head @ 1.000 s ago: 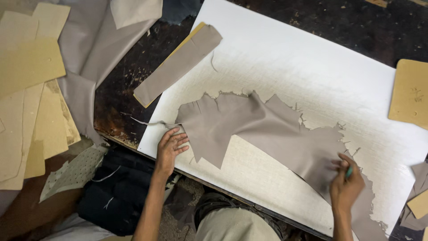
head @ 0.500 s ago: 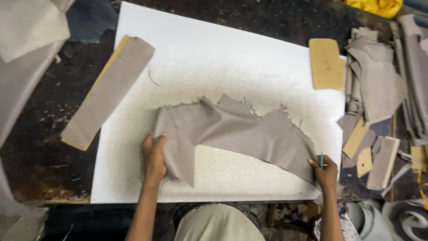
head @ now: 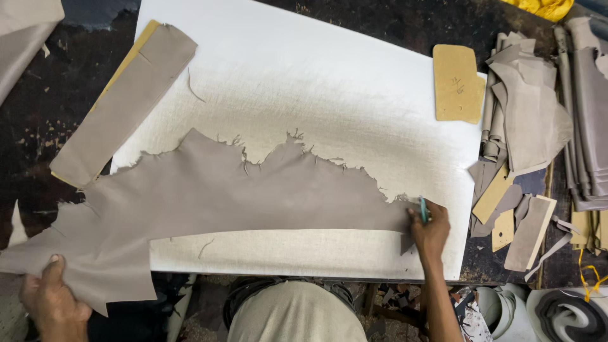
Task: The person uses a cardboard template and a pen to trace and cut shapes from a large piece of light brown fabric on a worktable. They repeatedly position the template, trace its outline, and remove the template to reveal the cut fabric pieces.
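Note:
A long ragged-edged piece of grey leather lies spread flat across a white cutting board. My left hand grips its left end, which hangs past the board's left edge. My right hand presses the leather's right end onto the board while holding a thin teal pen-like tool upright between the fingers.
A long grey leather strip on a tan backing lies at the board's left. A tan cardboard pattern sits at the right edge. Piles of grey cut pieces and tan patterns crowd the dark table on the right.
The leather was bunched and folded in the board's middle; now it is pulled out flat and wide. My left hand has moved far left and down off the board. My right hand stayed at the right end.

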